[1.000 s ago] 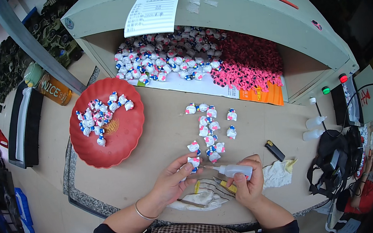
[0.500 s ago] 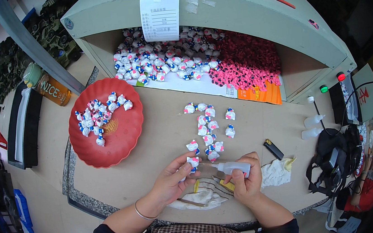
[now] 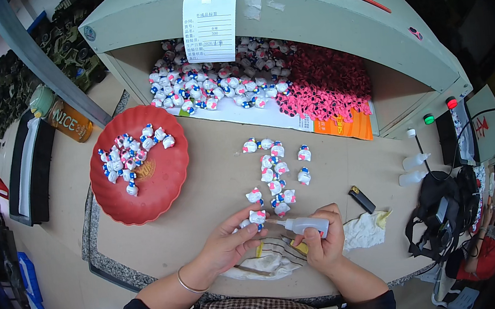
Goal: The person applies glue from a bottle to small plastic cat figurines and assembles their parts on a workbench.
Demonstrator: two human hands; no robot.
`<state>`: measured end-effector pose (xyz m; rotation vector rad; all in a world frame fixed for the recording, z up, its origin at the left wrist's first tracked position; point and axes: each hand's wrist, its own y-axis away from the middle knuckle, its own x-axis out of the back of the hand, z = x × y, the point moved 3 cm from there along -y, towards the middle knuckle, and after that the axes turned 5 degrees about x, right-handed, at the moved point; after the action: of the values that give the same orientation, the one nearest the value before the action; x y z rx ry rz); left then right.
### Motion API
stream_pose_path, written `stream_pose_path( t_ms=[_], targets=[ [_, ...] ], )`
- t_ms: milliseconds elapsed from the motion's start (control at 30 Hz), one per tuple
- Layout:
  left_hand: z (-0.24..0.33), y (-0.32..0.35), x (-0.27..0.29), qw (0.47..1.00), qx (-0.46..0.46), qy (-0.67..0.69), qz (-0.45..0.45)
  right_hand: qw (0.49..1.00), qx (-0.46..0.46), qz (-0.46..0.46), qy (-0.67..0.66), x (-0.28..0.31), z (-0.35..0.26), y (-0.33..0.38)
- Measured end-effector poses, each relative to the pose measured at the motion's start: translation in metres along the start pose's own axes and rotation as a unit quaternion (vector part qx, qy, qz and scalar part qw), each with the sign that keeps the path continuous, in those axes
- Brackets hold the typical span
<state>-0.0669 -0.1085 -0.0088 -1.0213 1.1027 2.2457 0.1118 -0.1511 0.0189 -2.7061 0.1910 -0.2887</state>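
Between the fingertips of my left hand (image 3: 227, 240) is a small white cat figurine (image 3: 257, 216) with pink and blue parts; another white shape beside it is partly hidden by the fingers. My right hand (image 3: 325, 241) is wrapped round a translucent squeeze bottle (image 3: 307, 225), tilted so that its thin nozzle points left, close to the figurine. Whether the tip touches it I cannot tell. Just beyond my hands stand several similar figurines (image 3: 277, 186) in a loose column. More of them lie in a red scalloped bowl (image 3: 170, 194) at the left.
A grey-green shelf (image 3: 329, 16) at the back holds heaps of figurines and small pink pieces (image 3: 329, 99). Near my right hand lie a black lighter (image 3: 362, 199) and a white cloth (image 3: 364, 231). Two small bottles (image 3: 414, 161) lie further right. A striped cloth (image 3: 265, 264) is under my wrists.
The figurine in my left hand now shows its face and bow more squarely. The squeeze bottle has shifted slightly left and down in my right hand. The whole view has moved a little.
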Motion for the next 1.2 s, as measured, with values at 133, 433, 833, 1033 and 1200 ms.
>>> stream_pose_path(
  t_ms=[133,433,833,1033,1200],
  targets=[
    [-0.0006,-0.0007,0.0003,1.0,-0.003,-0.001,-0.002,1.0,0.0,-0.001,-0.001,0.0005,-0.0011,0.0003],
    [-0.0008,-0.0008,0.0018,1.0,-0.004,-0.002,-0.002,0.999,0.012,-0.004,0.05,0.0013,-0.0051,0.0009],
    [-0.0002,0.0017,0.0014,0.998,-0.044,-0.035,0.013,0.999,0.01,-0.004,0.044,0.0032,-0.0042,-0.0003],
    [-0.0023,0.0027,0.0008,0.996,-0.048,-0.074,0.034,1.0,0.011,0.005,0.017,0.0018,-0.0012,0.0034],
    [-0.002,0.003,-0.0014,0.995,-0.041,-0.081,0.032,1.0,0.014,0.008,0.013,-0.0002,-0.003,0.0016]
  ],
)
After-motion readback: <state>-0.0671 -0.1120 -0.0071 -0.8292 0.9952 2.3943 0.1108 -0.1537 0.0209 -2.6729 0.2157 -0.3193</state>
